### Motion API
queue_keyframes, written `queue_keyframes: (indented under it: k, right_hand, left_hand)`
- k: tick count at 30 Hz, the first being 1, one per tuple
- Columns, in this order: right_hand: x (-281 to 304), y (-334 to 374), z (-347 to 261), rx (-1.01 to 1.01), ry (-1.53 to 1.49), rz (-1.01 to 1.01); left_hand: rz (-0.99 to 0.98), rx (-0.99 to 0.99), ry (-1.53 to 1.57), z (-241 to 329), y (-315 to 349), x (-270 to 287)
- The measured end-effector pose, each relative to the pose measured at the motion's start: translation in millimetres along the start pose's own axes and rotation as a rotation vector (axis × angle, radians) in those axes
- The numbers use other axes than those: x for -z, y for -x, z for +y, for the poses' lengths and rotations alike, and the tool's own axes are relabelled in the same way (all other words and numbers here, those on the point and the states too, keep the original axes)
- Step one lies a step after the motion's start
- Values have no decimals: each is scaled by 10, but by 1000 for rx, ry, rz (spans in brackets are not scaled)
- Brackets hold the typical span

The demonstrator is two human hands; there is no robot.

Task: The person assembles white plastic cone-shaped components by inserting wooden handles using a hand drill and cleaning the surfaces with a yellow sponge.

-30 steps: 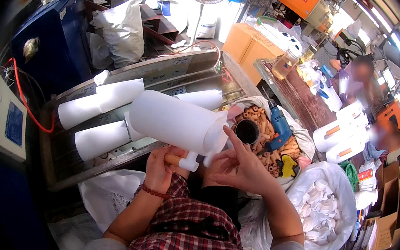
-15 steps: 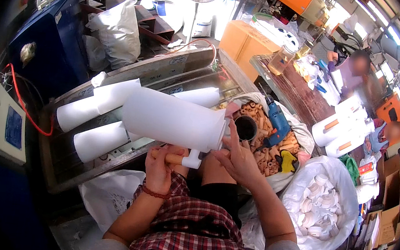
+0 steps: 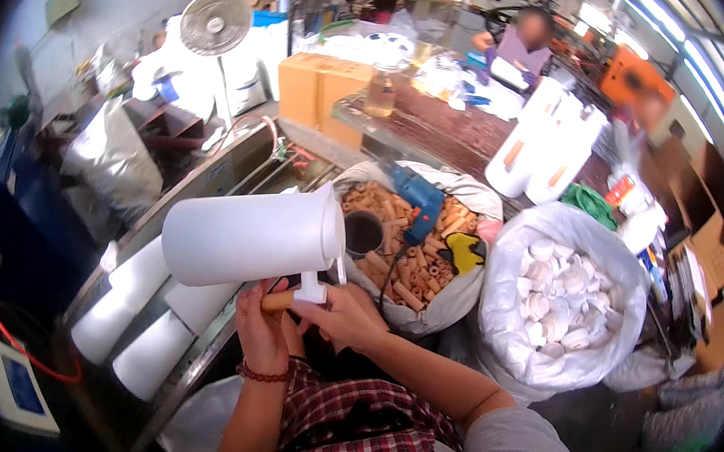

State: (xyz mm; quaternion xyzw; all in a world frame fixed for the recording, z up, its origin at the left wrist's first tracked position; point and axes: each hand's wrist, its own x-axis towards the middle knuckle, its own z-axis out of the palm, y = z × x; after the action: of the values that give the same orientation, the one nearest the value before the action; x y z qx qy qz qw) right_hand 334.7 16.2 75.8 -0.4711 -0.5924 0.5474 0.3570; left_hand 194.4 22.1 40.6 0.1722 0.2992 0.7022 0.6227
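Observation:
I hold a large white plastic jug (image 3: 246, 236) lying on its side in front of me, its open mouth to the right. My left hand (image 3: 259, 325) grips a short tan wooden handle piece (image 3: 277, 300) under the jug. My right hand (image 3: 340, 312) pinches the jug's white handle stub (image 3: 311, 289) where the wooden piece meets it. A sack of tan wooden handles (image 3: 403, 257) stands just beyond my hands.
More white jugs (image 3: 136, 317) lie in a metal tray (image 3: 208, 183) at the left. A blue drill (image 3: 418, 198) rests on the handle sack. A bag of white caps (image 3: 561, 309) stands at the right. A person (image 3: 527, 45) works at a far table.
The view has swung to the right, so the sacks sit more central. The jug and both hands stay together, my right hand now closer on the handle stub.

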Motion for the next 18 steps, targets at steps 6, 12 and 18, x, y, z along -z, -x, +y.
queue_keyframes:
  k: [6, 12, 18]
  right_hand:
    - [756, 7, -247, 121, -420, 362]
    - [2286, 209, -322, 291, 102, 1020]
    - [4127, 564, 77, 213, 672, 1373]
  left_hand:
    - [-204, 83, -221, -19, 52, -186]
    - [150, -24, -449, 466, -25, 972]
    - [562, -75, -665, 727, 0, 2352]
